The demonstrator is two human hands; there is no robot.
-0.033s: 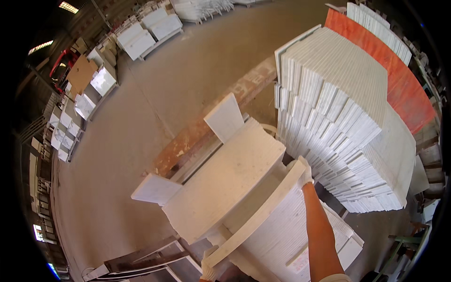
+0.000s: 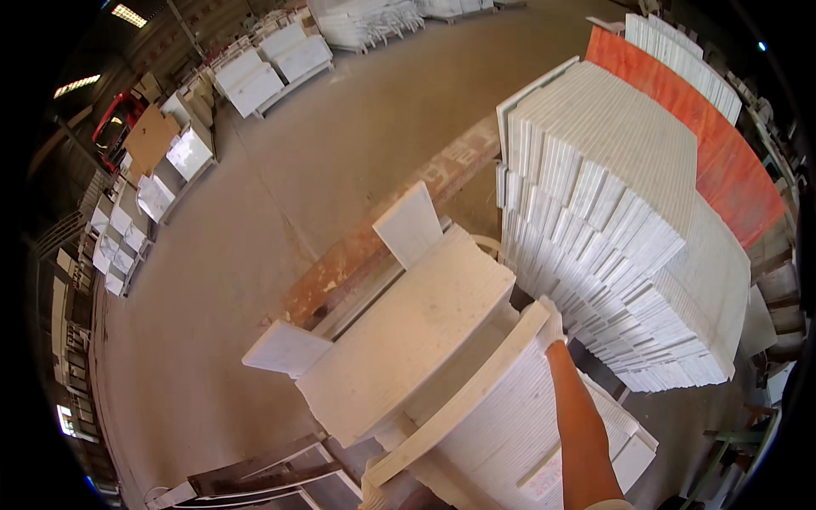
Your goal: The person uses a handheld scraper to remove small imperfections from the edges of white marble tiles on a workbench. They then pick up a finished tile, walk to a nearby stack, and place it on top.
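Observation:
A long pale stone slab [image 2: 470, 398] is held on edge between my two gloved hands. My right hand [image 2: 551, 326] is closed round its far right end. At the near left end, my left hand [image 2: 372, 491] grips the slab, partly cut off by the lower edge of the view. Just to the right of the held slab lies a close-packed row of similar slabs [image 2: 510, 429]. Beyond it, a broad white slab [image 2: 408, 327] leans with its face up, and a gap separates the two.
Two small white panels [image 2: 410, 225] stand behind the broad slab, beside a worn reddish beam [image 2: 340, 272]. A tall stack of white slabs [image 2: 599, 221] rises at right, with an orange-red panel [image 2: 688, 127] behind. A metal frame [image 2: 263, 476] lies at lower left.
The held slab, my right hand and the nearby slabs appear slightly lower in the picture. Both hands keep their grip at the slab's ends.

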